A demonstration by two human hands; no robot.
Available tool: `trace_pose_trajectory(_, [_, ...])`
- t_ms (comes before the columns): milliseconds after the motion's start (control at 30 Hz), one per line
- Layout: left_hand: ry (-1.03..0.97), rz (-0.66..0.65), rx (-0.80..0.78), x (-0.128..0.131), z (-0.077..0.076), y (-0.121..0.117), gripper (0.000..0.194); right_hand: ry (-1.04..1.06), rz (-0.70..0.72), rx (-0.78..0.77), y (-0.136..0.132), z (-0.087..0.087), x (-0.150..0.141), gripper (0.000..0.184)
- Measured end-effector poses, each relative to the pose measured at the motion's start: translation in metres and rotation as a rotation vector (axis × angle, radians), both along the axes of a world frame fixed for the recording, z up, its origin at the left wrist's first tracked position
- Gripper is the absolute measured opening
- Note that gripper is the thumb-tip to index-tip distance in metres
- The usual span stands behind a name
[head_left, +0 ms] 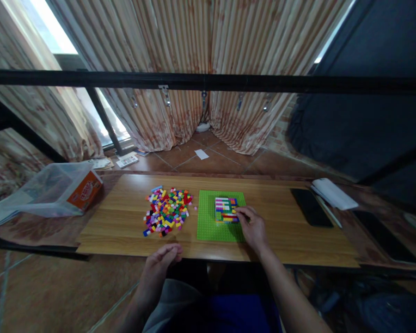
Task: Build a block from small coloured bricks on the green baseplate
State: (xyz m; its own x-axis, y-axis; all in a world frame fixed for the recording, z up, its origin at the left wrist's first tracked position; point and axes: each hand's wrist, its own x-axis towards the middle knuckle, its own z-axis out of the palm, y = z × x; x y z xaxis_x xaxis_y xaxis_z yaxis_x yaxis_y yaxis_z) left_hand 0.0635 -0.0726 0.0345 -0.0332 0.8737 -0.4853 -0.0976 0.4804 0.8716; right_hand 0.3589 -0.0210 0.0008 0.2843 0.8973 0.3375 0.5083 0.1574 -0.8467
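My right hand (253, 227) rests on the green baseplate (208, 217), its fingertips pinched at the right edge of a small multicoloured brick build (224, 210). Whether a brick sits between the fingers is hidden. A pile of loose coloured bricks (166, 211) lies left of the baseplate. My left hand (161, 264) hovers at the near edge of the wooden table (125, 217), fingers loosely curled and held together, nothing seen in it.
A clear plastic bag with an orange box (85, 190) lies at the table's left end. A black phone (311, 206), a pen and a white folded cloth (333, 193) lie at the right. A black rail (208, 82) crosses in front of curtains.
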Motion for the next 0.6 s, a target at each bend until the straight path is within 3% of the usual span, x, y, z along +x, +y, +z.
trace_pose_trajectory(600, [-0.001, -0.002, 0.0, 0.0008, 0.007, 0.0073, 0.038, -0.195, 0.028, -0.044, -0.0011, 0.0084, 0.0021, 0.027])
